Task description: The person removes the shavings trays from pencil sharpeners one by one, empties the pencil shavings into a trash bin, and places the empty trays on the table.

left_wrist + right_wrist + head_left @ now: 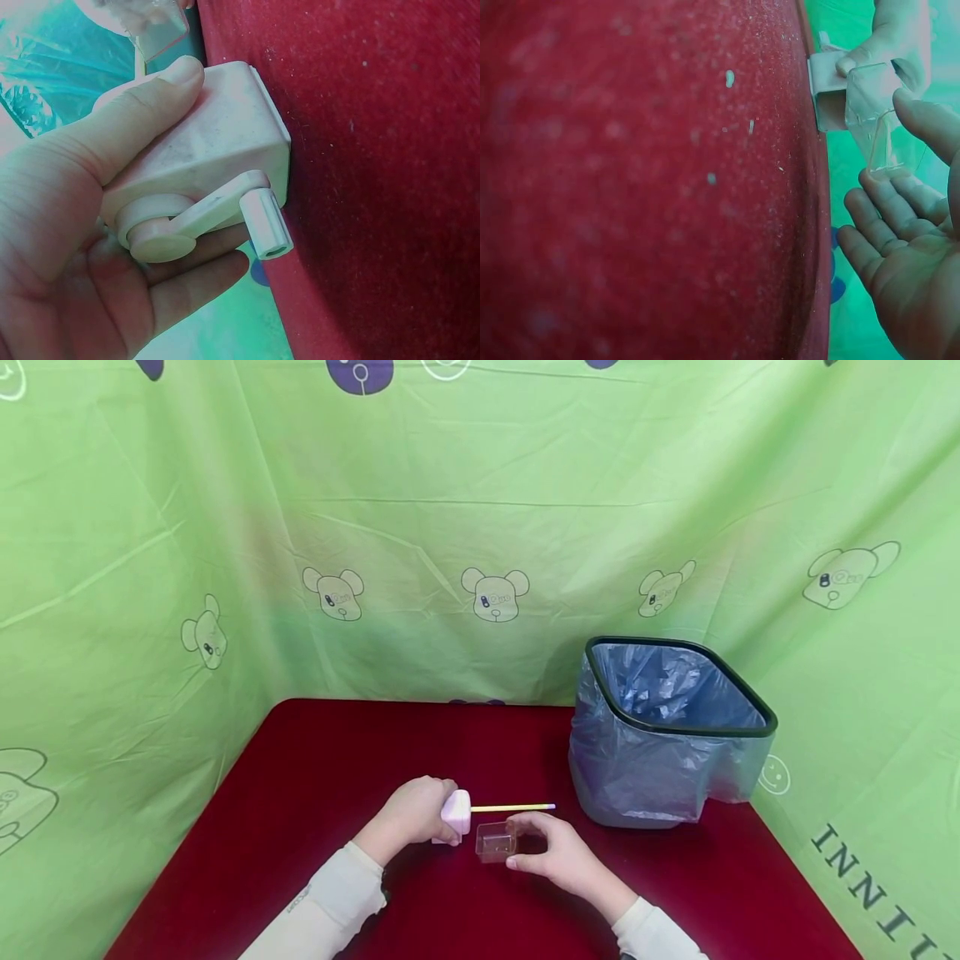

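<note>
My left hand [411, 812] grips a pale pink crank pencil sharpener [457, 810] over the red table, thumb across its body in the left wrist view. Its crank handle [225, 206] points toward the wrist. A yellow pencil [513, 807] sticks out of the sharpener's far side, pointing right. Between thumb and fingertips, my right hand [564, 856] pinches a clear plastic shavings drawer [493, 843], apart from the sharpener in the head view. The right wrist view shows a hollow opening [830, 109] in the sharpener's body.
A bin [637, 768] with a dark rim and a translucent bag liner stands at the table's back right. Small pale specks [730, 78] lie on the red table cover [360, 743]. Green printed cloth [420, 510] hangs around the back and sides.
</note>
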Motion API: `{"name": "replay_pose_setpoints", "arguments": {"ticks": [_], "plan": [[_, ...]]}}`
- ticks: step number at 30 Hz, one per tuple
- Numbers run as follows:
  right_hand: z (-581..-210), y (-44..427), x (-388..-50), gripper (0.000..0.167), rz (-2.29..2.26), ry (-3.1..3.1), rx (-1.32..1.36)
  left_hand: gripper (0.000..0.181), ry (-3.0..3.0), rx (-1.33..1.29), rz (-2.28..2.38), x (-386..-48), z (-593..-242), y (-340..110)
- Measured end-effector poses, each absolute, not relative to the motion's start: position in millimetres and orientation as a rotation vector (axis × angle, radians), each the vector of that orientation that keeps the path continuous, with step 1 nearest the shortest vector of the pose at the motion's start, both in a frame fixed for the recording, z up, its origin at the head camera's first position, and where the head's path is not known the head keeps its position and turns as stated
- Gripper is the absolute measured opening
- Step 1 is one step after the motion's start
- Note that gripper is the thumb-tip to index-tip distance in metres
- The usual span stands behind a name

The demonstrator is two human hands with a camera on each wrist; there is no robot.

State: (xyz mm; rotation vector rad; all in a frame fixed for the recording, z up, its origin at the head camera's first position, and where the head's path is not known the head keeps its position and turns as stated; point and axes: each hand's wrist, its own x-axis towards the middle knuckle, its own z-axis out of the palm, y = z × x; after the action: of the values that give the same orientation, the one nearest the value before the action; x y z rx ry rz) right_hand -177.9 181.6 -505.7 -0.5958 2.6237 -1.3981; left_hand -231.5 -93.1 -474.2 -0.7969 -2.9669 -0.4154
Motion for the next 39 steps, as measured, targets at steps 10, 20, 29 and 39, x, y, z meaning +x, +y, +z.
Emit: {"name": "replay_pose_setpoints", "arguments": {"ticks": [10,20,29,39], "plan": [[-505.8,181.4,-176.4,0.052,-1.337,2.660,-0.636,0.073,-2.962,-0.802,-0.410,-230.9,-473.1,-93.1],[-507.7,182.4,-177.7,0.053,-1.289,2.692,-0.605,0.069,-2.966,-0.816,-0.419,-230.3,-470.6,-93.4],[-508.1,182.6,-178.3,0.052,-1.271,2.669,-0.605,0.070,-2.969,-0.812,-0.417,-230.2,-470.2,-93.6],[-508.0,182.7,-178.6,0.052,-1.239,2.664,-0.612,0.071,-2.973,-0.804,-0.422,-231.2,-472.8,-93.4]]}}
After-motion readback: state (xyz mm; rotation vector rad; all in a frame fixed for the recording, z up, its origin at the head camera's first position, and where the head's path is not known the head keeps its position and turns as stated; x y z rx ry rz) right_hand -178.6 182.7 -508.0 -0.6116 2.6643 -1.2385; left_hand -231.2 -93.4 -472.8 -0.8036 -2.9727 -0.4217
